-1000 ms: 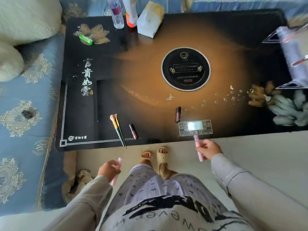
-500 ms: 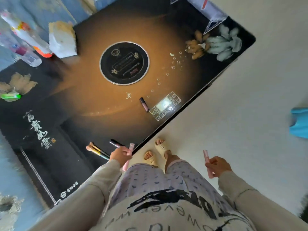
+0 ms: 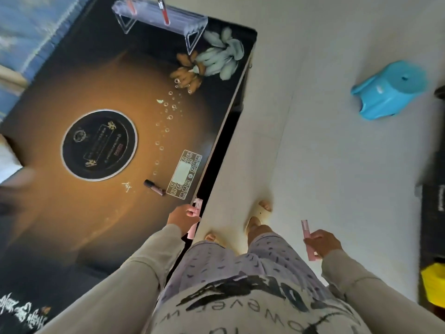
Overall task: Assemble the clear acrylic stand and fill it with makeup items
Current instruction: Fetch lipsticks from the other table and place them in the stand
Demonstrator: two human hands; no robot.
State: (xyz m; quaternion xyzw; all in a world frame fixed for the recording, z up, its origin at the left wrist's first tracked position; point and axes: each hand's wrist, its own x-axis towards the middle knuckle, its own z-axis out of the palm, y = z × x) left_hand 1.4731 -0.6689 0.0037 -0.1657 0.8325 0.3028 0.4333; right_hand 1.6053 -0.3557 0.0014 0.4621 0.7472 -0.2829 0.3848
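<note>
Each of the hands grips a pink lip-gloss tube, the left hand point(image 3: 184, 219) over the dark glossy bench point(image 3: 72, 213), the right hand point(image 3: 322, 242) above pale floor point(image 3: 337, 165) near a blue stool point(image 3: 387, 90).

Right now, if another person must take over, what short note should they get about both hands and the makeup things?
Left hand: closed on a pink tube, at the table's near edge.
Right hand: closed on a second pink tube, over the floor.
Acrylic stand: assembled at the far end of the table, two red-tipped items already in it.
Dark lip tube: lying loose beside the printed control panel.
Left: put both pink tubes and the dark tube into the stand.
</note>
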